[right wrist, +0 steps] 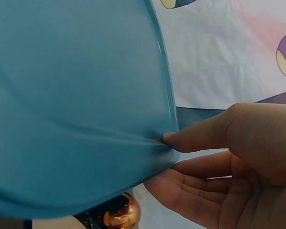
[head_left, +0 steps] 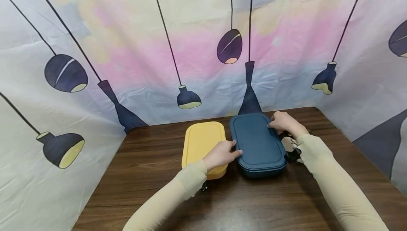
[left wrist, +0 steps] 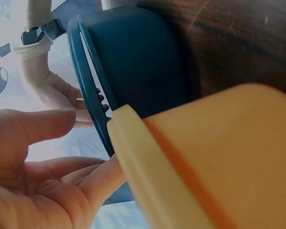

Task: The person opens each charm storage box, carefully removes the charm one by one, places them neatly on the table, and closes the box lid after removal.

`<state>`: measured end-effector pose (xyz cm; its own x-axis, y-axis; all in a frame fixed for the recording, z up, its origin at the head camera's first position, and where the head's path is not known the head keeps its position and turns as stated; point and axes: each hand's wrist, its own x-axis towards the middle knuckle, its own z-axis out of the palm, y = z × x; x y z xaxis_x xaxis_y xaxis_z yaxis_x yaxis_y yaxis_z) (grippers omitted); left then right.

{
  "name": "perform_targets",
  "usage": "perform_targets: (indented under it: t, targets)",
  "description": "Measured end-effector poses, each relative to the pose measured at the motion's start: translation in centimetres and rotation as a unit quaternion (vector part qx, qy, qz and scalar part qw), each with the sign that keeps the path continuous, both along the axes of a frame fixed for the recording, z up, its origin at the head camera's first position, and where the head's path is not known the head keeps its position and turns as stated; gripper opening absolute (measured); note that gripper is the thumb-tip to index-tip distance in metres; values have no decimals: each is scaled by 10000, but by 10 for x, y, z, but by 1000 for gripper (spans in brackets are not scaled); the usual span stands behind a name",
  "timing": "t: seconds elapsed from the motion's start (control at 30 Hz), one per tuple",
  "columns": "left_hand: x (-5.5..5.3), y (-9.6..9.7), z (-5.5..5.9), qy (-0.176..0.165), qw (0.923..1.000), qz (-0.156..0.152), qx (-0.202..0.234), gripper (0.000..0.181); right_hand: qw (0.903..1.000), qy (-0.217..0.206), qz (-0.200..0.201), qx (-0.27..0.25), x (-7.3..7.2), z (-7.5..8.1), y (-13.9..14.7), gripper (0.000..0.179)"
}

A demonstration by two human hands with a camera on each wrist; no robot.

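A dark blue lidded food container (head_left: 259, 139) stands on the table, its lid (right wrist: 76, 86) lying on top. In the left wrist view, a narrow gap shows between lid and container wall (left wrist: 133, 57). My right hand (head_left: 284, 123) pinches the lid at its far right corner, thumb above and fingers beneath; the lid puckers there. My left hand (head_left: 220, 153) is at the lid's left edge, thumb and fingers apart, thumb over the rim. Its fingertips are partly hidden behind the yellow lidded container (head_left: 203, 139), which stands just left of the blue one.
Right of the blue container, partly behind my right wrist, is a pale object (head_left: 287, 143) with dark parts; a shiny copper-coloured round piece (right wrist: 121, 210) shows below the lid. The brown wooden table (head_left: 152, 157) meets a lamp-printed cloth backdrop (head_left: 203, 47) at its far edge.
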<state>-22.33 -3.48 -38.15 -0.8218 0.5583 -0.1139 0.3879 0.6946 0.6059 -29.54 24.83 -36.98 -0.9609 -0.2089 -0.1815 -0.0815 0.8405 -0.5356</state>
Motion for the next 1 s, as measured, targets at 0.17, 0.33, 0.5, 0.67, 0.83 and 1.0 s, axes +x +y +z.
perform_targets:
  t: [0.17, 0.33, 0.5, 0.67, 0.83, 1.0]
  targets:
    - [3, 9, 0, 422, 9966, -291, -640, 57, 9999, -52, 5, 140, 2, -6, 2, 38]
    - [6, 14, 0, 999, 9880, -545, -1041, 34, 9999, -116, -21, 37, 3, -10, 3, 37]
    - [7, 16, 1, 1192, 9842, -584, -1173, 26, 10000, -95, -26, 7, 2, -10, 3, 38]
    - [9, 18, -1, 1544, 9751, -626, -1465, 37, 9995, -316, 83, 43, 1, -9, 5, 47]
    - [11, 18, -2, 1944, 9594, -631, -1942, 42, 9966, -752, 202, -261, -1, -9, 8, 54]
    - [8, 12, -6, 2231, 9457, -556, -2299, 48, 9959, -785, 303, -339, -4, -11, 4, 50]
